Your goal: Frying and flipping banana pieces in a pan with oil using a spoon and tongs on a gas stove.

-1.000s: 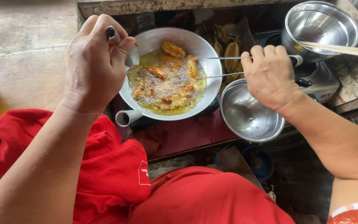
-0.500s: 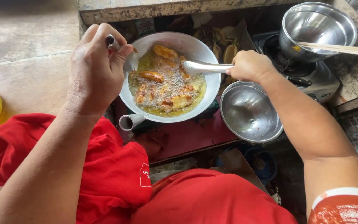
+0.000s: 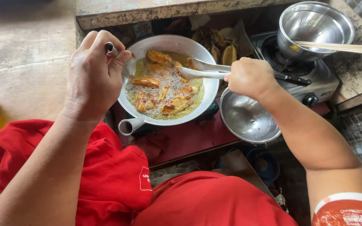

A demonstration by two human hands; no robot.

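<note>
Right hand [image 3: 250, 77] clamped on handle end of metal spatula [image 3: 204, 71]; blade reaches left from fist into frying pan [image 3: 164, 44], long axis near level, tip among fritters [image 3: 164, 90] in bubbling oil. Left hand [image 3: 95, 75] pinches second utensil handle [image 3: 112, 49] at pan's left rim. Since earlier frame, spatula pushed deeper over pan; empty steel bowl [image 3: 248, 121] stays right of pan.

Only 1 view is provided, taken from a camera worn on the head. The scene is viewed steeply downward and slightly forward, over the red-clothed lap at the bottom edge. Both forearms are seen entering from the lower corners, so the viewpoint is set close above the work. The white frying pan [image 3: 168, 81] is framed near the centre, the gas stove [image 3: 311, 81] at the upper right. No 2nd view is available for overlap.
</note>
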